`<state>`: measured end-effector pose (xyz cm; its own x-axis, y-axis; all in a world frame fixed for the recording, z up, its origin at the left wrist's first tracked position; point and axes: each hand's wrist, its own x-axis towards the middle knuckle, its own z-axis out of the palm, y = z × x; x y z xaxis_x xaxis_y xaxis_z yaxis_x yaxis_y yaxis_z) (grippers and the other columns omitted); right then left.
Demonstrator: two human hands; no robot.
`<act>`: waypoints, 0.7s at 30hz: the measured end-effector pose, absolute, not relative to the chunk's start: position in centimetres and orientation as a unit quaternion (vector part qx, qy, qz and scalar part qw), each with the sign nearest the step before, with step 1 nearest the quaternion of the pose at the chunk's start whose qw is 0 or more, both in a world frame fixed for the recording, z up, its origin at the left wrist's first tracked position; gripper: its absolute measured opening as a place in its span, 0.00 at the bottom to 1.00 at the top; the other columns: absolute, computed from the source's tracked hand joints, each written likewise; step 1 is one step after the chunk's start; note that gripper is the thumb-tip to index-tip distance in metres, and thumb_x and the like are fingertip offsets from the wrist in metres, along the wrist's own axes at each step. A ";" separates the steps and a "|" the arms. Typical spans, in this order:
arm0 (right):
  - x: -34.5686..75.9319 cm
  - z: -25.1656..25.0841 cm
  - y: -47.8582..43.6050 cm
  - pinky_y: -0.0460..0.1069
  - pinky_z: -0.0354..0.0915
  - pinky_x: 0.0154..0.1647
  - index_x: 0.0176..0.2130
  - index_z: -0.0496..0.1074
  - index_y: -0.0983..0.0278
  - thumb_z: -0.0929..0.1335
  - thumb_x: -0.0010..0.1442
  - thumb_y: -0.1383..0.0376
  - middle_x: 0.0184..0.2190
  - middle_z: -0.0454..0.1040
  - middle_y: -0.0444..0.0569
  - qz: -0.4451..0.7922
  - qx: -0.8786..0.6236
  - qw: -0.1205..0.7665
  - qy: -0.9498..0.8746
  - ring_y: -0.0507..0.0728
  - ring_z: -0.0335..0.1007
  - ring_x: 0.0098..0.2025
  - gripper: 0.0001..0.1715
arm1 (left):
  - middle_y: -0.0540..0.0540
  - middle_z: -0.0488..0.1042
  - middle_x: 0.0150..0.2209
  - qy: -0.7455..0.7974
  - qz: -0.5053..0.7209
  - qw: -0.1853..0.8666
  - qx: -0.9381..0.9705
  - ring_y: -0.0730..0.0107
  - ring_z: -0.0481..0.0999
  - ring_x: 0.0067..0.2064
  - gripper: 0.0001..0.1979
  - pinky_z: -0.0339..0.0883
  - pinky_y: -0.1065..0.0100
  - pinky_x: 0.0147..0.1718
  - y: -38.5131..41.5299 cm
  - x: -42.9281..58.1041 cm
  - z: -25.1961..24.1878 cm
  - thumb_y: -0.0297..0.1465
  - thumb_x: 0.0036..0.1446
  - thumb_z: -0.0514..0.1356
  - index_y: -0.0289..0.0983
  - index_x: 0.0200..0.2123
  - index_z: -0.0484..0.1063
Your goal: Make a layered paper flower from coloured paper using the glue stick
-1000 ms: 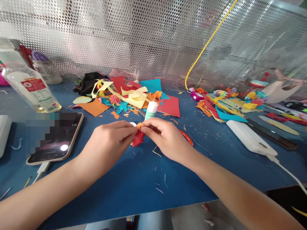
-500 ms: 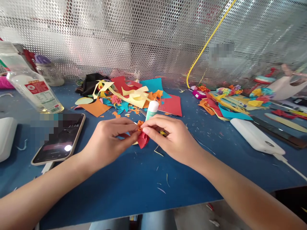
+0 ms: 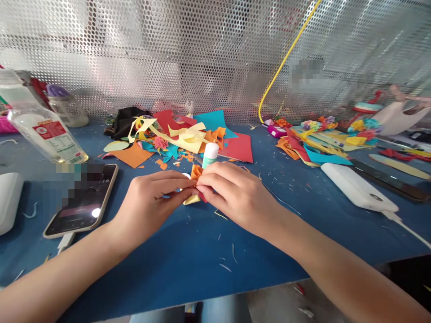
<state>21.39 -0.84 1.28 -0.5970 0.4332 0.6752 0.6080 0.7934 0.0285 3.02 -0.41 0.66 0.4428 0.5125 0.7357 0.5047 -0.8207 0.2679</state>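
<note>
My left hand [image 3: 153,197] and my right hand [image 3: 234,190] meet in front of me, each with thumb and fingers pinched together. Between the fingertips is a small piece of crumpled orange paper [image 3: 196,172], joined or held against some red paper [image 3: 202,196] that is mostly hidden by my right fingers. A folded bit of pale yellow paper [image 3: 191,200] shows just below my left fingertips; I cannot tell if it is held or lies on the table. Upright right behind my right fingers stands a glue stick [image 3: 210,154] with a white cap.
Coloured paper scraps [image 3: 182,134] are heaped at the back. Paper flowers and strips [image 3: 319,139] lie to the right, near a white power bank [image 3: 360,188]. On the left are a phone [image 3: 84,202] and a clear bottle [image 3: 47,130]. Behind the blue table [image 3: 188,264] rises a perforated metal panel.
The fingers of my right hand have closed further over the paper, covering much of the red part. The pale yellow bit now shows more. The view has shifted slightly.
</note>
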 end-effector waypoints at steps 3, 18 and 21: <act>21.5 1.2 -0.7 0.49 0.66 0.41 0.33 0.69 0.67 0.60 0.61 0.70 0.31 0.71 0.49 -0.116 -0.274 0.341 -0.892 0.53 0.68 0.36 0.10 | 0.49 0.77 0.29 0.275 0.435 -0.002 0.858 0.76 0.76 0.31 0.03 0.71 0.79 0.32 -0.1 2.8 0.6 0.24 0.49 0.62 0.34 0.30 0.74; 21.2 0.5 0.0 0.50 0.63 0.43 0.37 0.68 0.63 0.63 0.58 0.70 0.35 0.70 0.46 0.085 -0.293 0.535 -0.788 0.52 0.66 0.39 0.07 | 0.50 0.78 0.31 0.324 0.518 -0.119 0.782 0.73 0.76 0.29 0.05 0.72 0.73 0.32 -0.9 2.4 1.3 0.23 0.47 0.62 0.37 0.30 0.73; 21.0 0.3 -0.1 0.51 0.64 0.42 0.41 0.66 0.62 0.63 0.58 0.67 0.38 0.69 0.46 0.135 -0.316 0.517 -0.784 0.52 0.66 0.38 0.09 | 0.50 0.77 0.30 0.352 0.516 -0.074 0.777 0.72 0.75 0.29 0.03 0.71 0.72 0.31 -1.1 2.4 1.5 0.25 0.49 0.61 0.37 0.30 0.73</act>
<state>20.97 -0.09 0.28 -0.2649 0.6349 0.7258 0.3557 0.7639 -0.5384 2.38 -1.11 1.47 0.2199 0.4707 0.8545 0.6229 -0.7418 0.2483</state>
